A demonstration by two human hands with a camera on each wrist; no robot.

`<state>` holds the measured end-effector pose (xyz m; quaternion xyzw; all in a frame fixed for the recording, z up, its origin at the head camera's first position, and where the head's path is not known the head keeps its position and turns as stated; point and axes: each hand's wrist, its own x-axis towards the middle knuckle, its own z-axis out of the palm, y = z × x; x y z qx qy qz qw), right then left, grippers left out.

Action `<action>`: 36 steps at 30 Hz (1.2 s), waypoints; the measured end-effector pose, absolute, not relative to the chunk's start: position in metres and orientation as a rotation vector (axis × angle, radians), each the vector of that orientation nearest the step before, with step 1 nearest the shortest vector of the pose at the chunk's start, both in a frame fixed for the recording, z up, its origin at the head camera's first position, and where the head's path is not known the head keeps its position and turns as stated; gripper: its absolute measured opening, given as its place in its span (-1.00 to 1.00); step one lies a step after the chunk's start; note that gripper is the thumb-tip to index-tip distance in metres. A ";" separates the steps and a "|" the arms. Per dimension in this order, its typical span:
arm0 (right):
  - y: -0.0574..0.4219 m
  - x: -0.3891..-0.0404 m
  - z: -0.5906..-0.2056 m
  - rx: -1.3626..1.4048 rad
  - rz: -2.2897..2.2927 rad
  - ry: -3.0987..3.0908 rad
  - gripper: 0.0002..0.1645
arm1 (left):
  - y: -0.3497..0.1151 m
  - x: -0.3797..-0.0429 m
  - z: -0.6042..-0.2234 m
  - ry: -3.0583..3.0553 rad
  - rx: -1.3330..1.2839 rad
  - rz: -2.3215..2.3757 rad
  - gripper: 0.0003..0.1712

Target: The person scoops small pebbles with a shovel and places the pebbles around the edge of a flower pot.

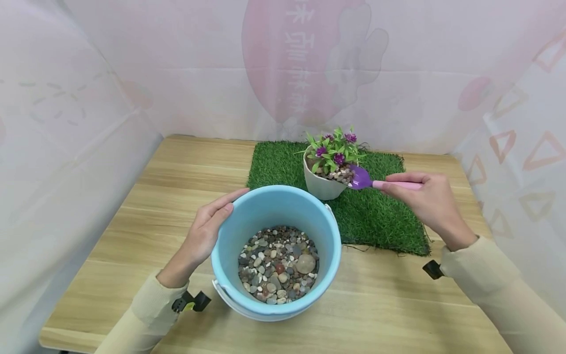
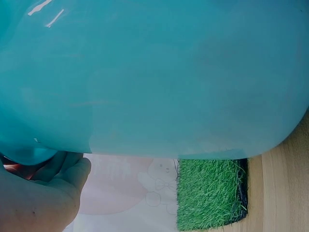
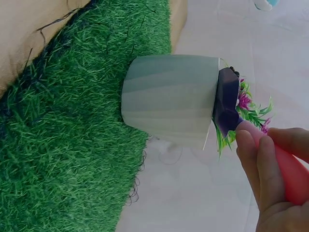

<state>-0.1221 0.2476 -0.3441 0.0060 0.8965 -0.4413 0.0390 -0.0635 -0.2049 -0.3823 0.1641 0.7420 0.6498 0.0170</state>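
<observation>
My right hand (image 1: pixel 426 199) grips the pink handle of a small toy shovel (image 1: pixel 362 178). The shovel's purple blade sits at the right rim of a white flower pot (image 1: pixel 324 187), and pebbles lie beside it inside the pot. Green leaves and purple flowers (image 1: pixel 338 150) rise from the pot. In the right wrist view the shovel (image 3: pixel 227 104) partly covers the flowers. My left hand (image 1: pixel 205 228) holds the upper left rim of a light blue bucket (image 1: pixel 329 231). Mixed pebbles (image 1: pixel 278 265) cover the bucket's bottom. The left wrist view is mostly filled by the bucket's wall (image 2: pixel 159 82).
Under the pot lies a green turf mat (image 1: pixel 376 216), its right and front edges frayed. The bucket stands in front of it on a wooden table (image 1: pixel 146 211). Printed cloth (image 1: pixel 199 73) hangs behind the table and along both sides. The bucket's white handle (image 1: pixel 225 295) hangs down at the front.
</observation>
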 end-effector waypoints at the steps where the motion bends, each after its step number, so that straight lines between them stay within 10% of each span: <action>1: 0.247 -0.123 -0.344 0.017 -1.352 2.745 -0.32 | -0.205 -0.063 -0.382 2.307 0.508 2.017 -0.46; 36: 0.218 -0.163 -0.303 0.022 -1.412 2.444 -0.57 | -0.200 -0.063 -0.385 2.355 0.533 2.005 -0.48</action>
